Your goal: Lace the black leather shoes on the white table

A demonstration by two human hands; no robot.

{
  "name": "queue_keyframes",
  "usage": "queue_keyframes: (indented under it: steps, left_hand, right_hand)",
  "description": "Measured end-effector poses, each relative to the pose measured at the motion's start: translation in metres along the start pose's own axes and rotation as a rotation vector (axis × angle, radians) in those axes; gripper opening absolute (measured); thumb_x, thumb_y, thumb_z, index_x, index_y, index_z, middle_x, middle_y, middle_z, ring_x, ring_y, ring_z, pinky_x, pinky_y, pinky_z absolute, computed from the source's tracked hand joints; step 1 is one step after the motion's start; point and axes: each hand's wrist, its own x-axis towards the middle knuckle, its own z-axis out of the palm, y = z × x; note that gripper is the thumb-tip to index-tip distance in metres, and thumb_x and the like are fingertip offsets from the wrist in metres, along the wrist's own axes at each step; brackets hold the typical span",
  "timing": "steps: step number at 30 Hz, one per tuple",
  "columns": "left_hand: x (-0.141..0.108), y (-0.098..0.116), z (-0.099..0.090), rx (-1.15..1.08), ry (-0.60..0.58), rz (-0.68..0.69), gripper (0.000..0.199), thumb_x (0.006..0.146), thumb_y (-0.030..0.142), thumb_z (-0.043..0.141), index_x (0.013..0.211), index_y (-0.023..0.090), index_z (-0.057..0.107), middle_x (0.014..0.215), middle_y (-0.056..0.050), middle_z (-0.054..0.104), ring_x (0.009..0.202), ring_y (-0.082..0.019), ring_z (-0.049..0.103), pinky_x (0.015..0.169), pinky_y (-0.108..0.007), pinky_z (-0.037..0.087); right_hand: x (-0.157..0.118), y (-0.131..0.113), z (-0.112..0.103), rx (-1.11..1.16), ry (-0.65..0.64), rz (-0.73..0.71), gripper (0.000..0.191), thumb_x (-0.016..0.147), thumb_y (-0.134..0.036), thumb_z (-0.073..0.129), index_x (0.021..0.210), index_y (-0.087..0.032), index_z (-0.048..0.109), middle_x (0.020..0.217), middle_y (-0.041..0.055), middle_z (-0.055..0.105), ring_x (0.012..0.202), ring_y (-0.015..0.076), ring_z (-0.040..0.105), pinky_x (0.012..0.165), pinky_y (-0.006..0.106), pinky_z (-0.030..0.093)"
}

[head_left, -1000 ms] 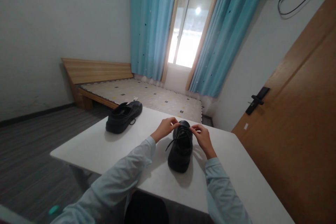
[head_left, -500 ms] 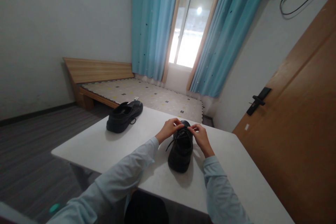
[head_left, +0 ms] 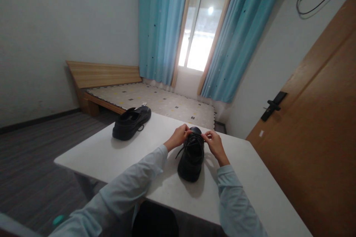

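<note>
A black lace-up shoe [head_left: 190,166] stands on the white table [head_left: 164,207], its heel toward me and its toe pointing away. Black shoelaces [head_left: 194,140] cross over its front, and a loose end hangs out on the left. At the left side of the lacing, near the toe, my left hand [head_left: 178,136] is closed in a pinch on the lace. My right hand [head_left: 214,144] pinches at the lace on the opposite side. The fingertips partly hide what each hand grips.
A second black shoe [head_left: 130,123] rests near the table's far left edge, a lace loop beside it. Behind the table is a bed [head_left: 167,100] with a wooden headboard. A brown door [head_left: 311,129] stands at the right, and a dark seat [head_left: 155,220] is below the near edge.
My hands have drawn slightly apart over the front of the shoe, the left to the left and the right to the right. Both shoes stay in place.
</note>
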Motion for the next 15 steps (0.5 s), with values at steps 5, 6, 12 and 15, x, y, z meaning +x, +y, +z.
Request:
queue_keyframes:
  steps: [5,6,12,15]
  left_hand:
    - [-0.0002,-0.0005,-0.0002,0.028,-0.007,-0.054,0.011,0.085,0.02,0.048,0.076,0.016,0.049,0.069,-0.002,0.06,0.065,-0.013,0.058,0.061,-0.024,0.047]
    - [0.0001,-0.0012,-0.0002,0.027,-0.01,-0.062,0.011,0.085,0.02,0.047,0.076,0.016,0.048,0.069,-0.002,0.061,0.065,-0.013,0.059,0.062,-0.024,0.047]
    - [0.0027,-0.0096,0.0007,0.014,-0.023,-0.106,0.012,0.086,0.021,0.047,0.075,0.016,0.048,0.071,-0.003,0.061,0.066,-0.014,0.06,0.062,-0.025,0.047]
    - [0.0016,-0.0083,0.0,0.039,-0.027,-0.117,0.013,0.086,0.022,0.047,0.074,0.016,0.047,0.071,-0.003,0.061,0.066,-0.014,0.061,0.063,-0.026,0.046]
  right_hand:
    - [-0.0002,0.0024,-0.0013,-0.04,0.026,0.012,0.032,0.069,-0.049,0.06,0.061,-0.018,0.055,0.071,0.0046,0.058,0.066,0.0199,0.06,0.06,0.033,0.051]
    - [-0.0002,0.0028,-0.0015,-0.046,0.031,0.022,0.032,0.068,-0.049,0.06,0.061,-0.019,0.054,0.07,0.0045,0.059,0.066,0.0201,0.06,0.06,0.033,0.05]
    - [-0.0011,0.0046,-0.0028,-0.09,0.03,0.058,0.028,0.067,-0.045,0.061,0.06,-0.019,0.055,0.062,0.0034,0.061,0.064,0.0196,0.059,0.06,0.032,0.048]
    - [-0.0027,0.0007,-0.0021,-0.163,0.058,0.038,0.023,0.067,-0.039,0.06,0.058,-0.018,0.055,0.061,0.004,0.062,0.061,0.0187,0.058,0.06,0.031,0.046]
